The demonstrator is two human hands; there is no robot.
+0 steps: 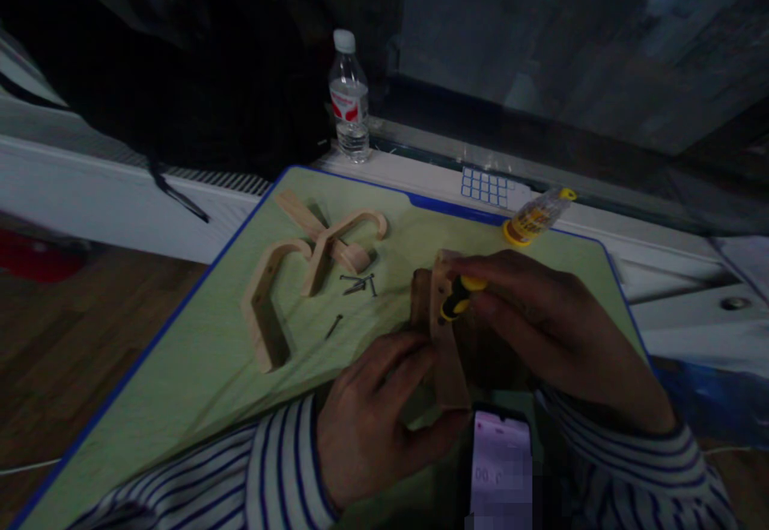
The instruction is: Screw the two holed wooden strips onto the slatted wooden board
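My right hand (556, 326) is closed around a short screwdriver (460, 302) with a black and yellow handle. The tool points down at a pale wooden bar (450, 370) with holes; its tip is hidden. My left hand (376, 426) grips the lower part of this bar between thumb and fingers. Behind the bar stands a darker wooden piece (420, 298), mostly covered. Left of my hands lie several curved wooden hooks, one angled hook (267, 314) nearest and another hook (318, 270) among crossed pieces. A few loose screws (359, 283) and one separate screw (333, 326) rest between.
A phone (501, 466) lies at the table's near side, between my forearms. At the far edge stands a clear tapered bottle (539, 218) with yellow ends. A water bottle (349, 106) is on the window sill, beside a dark bag (240, 74). The table (198, 386) has a blue rim.
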